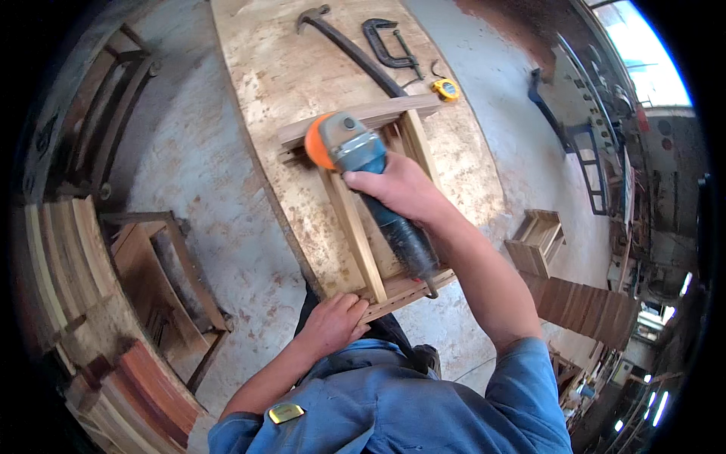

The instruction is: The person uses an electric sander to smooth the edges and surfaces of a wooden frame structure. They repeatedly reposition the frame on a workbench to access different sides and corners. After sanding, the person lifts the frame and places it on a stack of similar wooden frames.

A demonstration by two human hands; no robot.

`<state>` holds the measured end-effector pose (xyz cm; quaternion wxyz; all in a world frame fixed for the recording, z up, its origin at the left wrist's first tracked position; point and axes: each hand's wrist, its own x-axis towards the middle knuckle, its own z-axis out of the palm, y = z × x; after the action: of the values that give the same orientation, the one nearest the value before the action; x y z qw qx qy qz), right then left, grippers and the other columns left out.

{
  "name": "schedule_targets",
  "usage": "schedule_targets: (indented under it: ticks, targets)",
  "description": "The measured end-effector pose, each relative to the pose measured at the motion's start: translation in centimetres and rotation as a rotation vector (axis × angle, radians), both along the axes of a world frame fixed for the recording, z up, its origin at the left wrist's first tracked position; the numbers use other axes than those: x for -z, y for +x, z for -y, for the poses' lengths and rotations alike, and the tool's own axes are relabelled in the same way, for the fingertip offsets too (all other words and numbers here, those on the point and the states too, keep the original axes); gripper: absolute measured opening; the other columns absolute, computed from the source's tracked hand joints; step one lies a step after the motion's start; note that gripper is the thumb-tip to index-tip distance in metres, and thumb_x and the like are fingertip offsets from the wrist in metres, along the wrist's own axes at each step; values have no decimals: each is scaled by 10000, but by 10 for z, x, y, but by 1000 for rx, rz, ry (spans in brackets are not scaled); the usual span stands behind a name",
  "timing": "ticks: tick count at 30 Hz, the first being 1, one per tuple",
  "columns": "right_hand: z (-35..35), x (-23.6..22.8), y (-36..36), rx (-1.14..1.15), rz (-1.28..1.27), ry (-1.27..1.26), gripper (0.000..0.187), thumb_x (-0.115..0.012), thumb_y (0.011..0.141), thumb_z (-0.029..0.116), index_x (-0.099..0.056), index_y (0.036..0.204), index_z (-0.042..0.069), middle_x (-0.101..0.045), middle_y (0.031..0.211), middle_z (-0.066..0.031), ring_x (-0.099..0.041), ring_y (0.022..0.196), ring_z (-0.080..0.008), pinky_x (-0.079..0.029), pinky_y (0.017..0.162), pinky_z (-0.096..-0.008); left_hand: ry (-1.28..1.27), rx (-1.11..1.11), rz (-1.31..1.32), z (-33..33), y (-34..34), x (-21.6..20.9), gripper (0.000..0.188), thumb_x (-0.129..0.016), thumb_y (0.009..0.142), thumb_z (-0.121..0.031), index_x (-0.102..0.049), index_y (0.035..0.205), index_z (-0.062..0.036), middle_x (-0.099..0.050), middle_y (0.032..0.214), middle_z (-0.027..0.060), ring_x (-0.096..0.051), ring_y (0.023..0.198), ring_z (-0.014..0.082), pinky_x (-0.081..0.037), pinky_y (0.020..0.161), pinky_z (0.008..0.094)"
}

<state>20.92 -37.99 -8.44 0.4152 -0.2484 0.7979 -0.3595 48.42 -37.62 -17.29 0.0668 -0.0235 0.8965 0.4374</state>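
Note:
My right hand [401,188] is wrapped round the body of a blue and black angle grinder [393,231]. Its orange disc [319,141] lies against or just over the far rail of a wooden frame [352,234]; contact cannot be made out. The frame rests on a plywood-topped bench [265,83], with two crosspieces joining its near and far rails. At the near left corner, my left hand [333,324] grips the near rail, fingers curled over it and partly hidden.
Beyond the frame lie a hammer [352,49], a C-clamp [389,45] and a yellow tape measure [446,90]. Stacked boards [64,250] and a wooden frame piece [170,287] stand to the left. A small wooden stool [537,242] is on the floor at right.

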Motion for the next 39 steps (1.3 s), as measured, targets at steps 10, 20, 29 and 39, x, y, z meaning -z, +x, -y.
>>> schedule_targets:
  ticks: [10,20,29,39]
  targets:
    - [-38,2,-62,224,-50,133,638,-731,750,515,-691,956,-87,-691,835,-152,-663,746,-209,-529,697,-340,-11,37,-3,6,-3,0,516,-777,752,-314,-593,1165,-65,-600,1075,122,-603,1006,315,-523,831,409]
    - [-155,-27,-107,652,67,-142,458,-684,888,420,-587,1037,-2,-614,771,-78,-595,584,-152,-509,530,-298,-492,50,-435,57,-52,-14,480,-726,735,-265,-617,1160,-70,-625,1079,93,-578,1095,269,-458,985,441]
    - [-330,-60,-37,897,134,-279,361,-586,962,354,-543,1073,13,-637,805,-108,-640,627,-203,-556,591,-348,-657,696,-310,80,-128,-16,112,-601,800,-134,-595,906,-99,-557,854,31,-588,939,220,-374,1078,446]
    - [-473,-35,-8,1183,180,-346,381,-587,970,378,-508,1109,33,-631,785,-116,-642,591,-227,-554,552,-367,-346,33,-860,81,-194,-152,293,-776,760,-201,-632,988,-86,-637,842,71,-611,730,271,-513,668,369]
